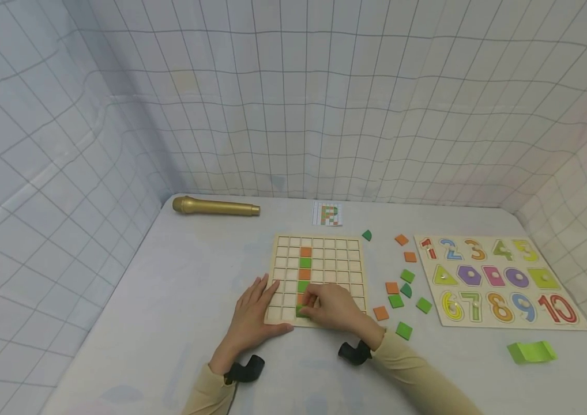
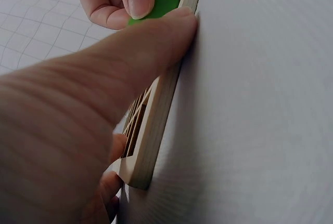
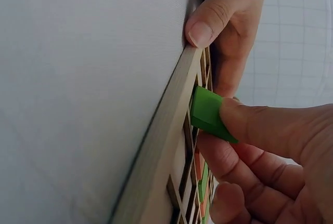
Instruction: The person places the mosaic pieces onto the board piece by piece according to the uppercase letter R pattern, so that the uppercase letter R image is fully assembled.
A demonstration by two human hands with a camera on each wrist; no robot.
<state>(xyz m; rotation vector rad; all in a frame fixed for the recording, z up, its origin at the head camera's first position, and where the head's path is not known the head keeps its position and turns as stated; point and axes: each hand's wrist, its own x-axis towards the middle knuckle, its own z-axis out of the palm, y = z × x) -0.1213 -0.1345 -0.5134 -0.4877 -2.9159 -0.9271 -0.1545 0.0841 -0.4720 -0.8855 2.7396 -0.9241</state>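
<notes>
A wooden grid board (image 1: 335, 253) lies on the table in the head view. My right hand (image 1: 332, 308) pinches a green square tile (image 3: 208, 112) between thumb and fingers at the board's front row, the tile tilted in the right wrist view. Beyond it runs one column of alternating tiles, with an orange tile (image 1: 306, 252) at the far end and a green tile (image 1: 305, 262) after it; the hand partly hides the nearer ones. My left hand (image 1: 253, 314) rests at the board's front left corner, fingers extended along the left side and thumb touching the front edge.
Loose tiles, such as an orange tile (image 1: 392, 287) and a green tile (image 1: 404, 330), lie right of the board. Farther right are a number puzzle (image 1: 428, 288) and a green curved piece (image 1: 532, 351). A pattern card (image 1: 327, 214) and gold microphone (image 1: 215, 207) lie behind.
</notes>
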